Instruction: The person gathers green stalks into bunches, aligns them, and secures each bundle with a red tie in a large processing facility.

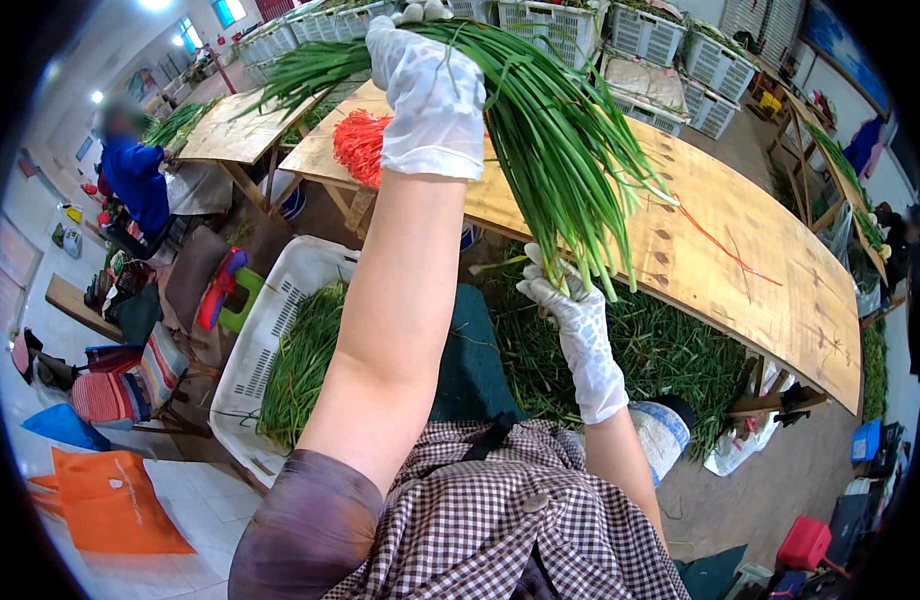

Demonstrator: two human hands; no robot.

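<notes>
A large bundle of long green chives (555,125) arches over the plank table (770,235), its leafy ends to the left and its pale stalk ends hanging past the near edge. My left hand (430,95), in a white glove, is closed around the upper part of the bundle; most of its fingers are hidden. At the lower stalk ends, my gloved right hand (572,312) has its fingers closed on a few stalks. A heap of red ties (361,145) lies beside my left wrist, and one loose red tie (725,247) is to the right.
A white crate (242,385) of chives stands left of me. Cut greens (670,355) cover the floor under the table. White crates (545,30) are stacked at the back. A person in blue (135,175) sits at another table (235,125) on the left.
</notes>
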